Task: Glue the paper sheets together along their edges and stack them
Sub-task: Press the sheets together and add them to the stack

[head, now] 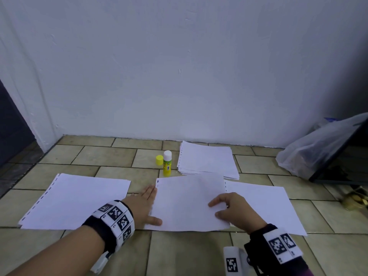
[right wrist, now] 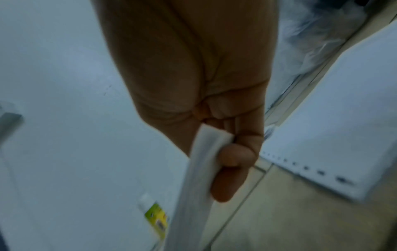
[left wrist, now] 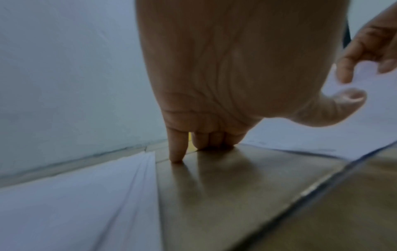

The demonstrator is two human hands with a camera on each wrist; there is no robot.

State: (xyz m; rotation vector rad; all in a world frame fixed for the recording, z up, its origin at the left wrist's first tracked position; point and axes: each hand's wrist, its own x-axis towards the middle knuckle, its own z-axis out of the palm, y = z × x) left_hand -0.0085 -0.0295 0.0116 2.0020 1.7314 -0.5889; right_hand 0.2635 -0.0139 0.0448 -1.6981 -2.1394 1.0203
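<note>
The middle sheet lies on the floor between both hands. The right hand pinches its right edge, lifting it, likely to align or carry it. The left hand, fingers straight, rests flat at its left edge, apparently steadying it. Beyond the hands, the uncapped glue stands beside a stack; other sheets lie to either side.

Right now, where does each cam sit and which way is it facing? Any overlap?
Head: on the head, facing forward and down at floor and wall; both forearms, left hand, right hand on the middle sheet.
Left wrist: along the palm; fingers on the floor tile.
Right wrist: along the palm; fingers pinching the sheet's edge.
Shared: glue stick shows in head and right wrist.
</note>
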